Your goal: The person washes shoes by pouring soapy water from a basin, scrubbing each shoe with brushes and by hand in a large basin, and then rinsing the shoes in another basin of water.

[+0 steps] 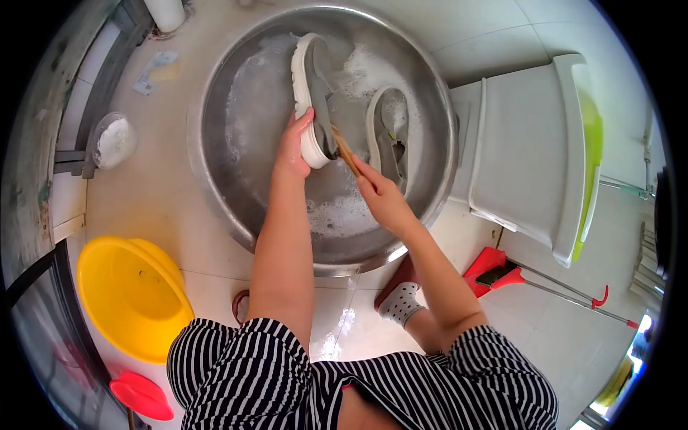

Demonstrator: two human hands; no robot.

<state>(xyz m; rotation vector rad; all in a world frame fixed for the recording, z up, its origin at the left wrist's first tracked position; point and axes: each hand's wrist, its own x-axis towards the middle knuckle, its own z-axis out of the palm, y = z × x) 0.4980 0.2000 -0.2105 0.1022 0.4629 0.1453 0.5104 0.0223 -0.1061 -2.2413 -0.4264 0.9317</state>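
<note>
My left hand [292, 145] is wrapped around the heel end of a grey shoe [320, 79] with a thick white sole, tilted on its side over the basin. In my right hand [383, 198] is a wooden brush [345, 152], its far end against the shoe near the heel; its bristles are hidden. A second grey shoe with a white sole [372, 129] lies in the soapy water to the right. Both shoes are within a large round metal basin [215, 136], where patches of foam float.
A yellow basin [107, 287] and a red plastic item [142, 395] stand at the left. Further up is a tub of white powder [115, 141]. On the right are a white bin with a green edge [527, 143] and a red dustpan [481, 269].
</note>
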